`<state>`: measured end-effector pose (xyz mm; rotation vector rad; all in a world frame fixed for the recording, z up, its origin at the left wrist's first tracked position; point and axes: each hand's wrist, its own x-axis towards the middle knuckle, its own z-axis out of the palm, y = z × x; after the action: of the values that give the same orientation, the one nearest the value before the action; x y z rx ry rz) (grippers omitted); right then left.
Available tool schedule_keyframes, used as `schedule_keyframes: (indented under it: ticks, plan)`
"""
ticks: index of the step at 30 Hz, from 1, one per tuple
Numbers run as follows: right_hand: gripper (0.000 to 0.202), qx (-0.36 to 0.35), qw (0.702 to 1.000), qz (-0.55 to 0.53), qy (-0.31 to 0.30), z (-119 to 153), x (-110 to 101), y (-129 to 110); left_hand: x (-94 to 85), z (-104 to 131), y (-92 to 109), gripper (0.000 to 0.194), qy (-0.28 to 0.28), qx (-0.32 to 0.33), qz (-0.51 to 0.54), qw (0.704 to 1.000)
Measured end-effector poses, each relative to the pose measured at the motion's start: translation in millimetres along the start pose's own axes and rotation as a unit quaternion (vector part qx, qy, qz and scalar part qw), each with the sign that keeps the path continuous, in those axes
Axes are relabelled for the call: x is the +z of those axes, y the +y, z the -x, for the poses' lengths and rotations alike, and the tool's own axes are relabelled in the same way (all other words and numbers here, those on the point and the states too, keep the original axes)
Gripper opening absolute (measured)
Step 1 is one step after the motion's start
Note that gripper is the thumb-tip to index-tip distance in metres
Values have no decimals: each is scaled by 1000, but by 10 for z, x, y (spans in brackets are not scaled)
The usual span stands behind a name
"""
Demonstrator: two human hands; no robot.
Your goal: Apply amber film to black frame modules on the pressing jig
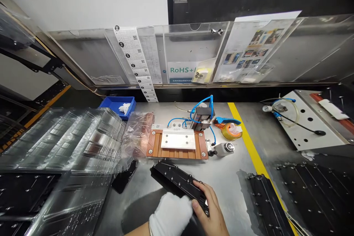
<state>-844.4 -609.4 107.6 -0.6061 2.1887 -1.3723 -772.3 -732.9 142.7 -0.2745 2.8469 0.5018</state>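
A long black part (179, 179) with silver studs along it lies slantwise over the metal bench in front of me. My right hand (208, 206), bare, grips its near right end, thumb on the near side and fingers over the top. My left hand (170, 214) wears a white glove and is closed in a fist against the part's near edge; whatever it holds, if anything, is hidden. Just beyond the part stands a brown fixture (177, 153) with a white metal block (178, 138) on top and blue air tubes behind.
Clear plastic trays (80, 143) are stacked at the left, near a black phone (125, 177) and a blue bin (117, 104). A bottle (225, 149) and a tape roll (231, 131) stand right of the fixture. More black parts (267, 202) lie at the right.
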Motion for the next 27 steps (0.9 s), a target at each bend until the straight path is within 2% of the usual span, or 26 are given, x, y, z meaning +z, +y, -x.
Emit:
schedule_keyframes:
  ticks: [2,5,9,12,14,19,22,24,27]
  plan:
    - [52,1,1000,9,4,21,-4,1,-41,-10,-41,34,-23,-3,-7,1000]
    - [53,6,1000,18,9,55,-41,7,-234,39,-210,43,-60,-15,-15,998]
    - [53,24,1000,9,11,86,-123,30,-447,123,-554,45,-94,-91,-50,990]
    - [51,30,1000,2,4,73,-164,39,-494,154,-717,49,-103,-135,-79,982]
    - [51,33,999,2,-5,47,-170,24,-487,149,-730,44,-97,-136,-84,982]
    - [47,55,998,-20,-10,17,-130,-62,-333,80,-656,35,-40,-101,-54,993]
    - [45,52,998,-44,3,54,-79,-87,-149,44,-662,32,-20,-76,-12,997]
    - [45,49,997,-52,5,82,-36,-86,-9,28,-629,37,-12,-58,14,998]
    - [46,46,997,-59,-3,98,34,-81,195,-13,-449,31,8,-38,48,998]
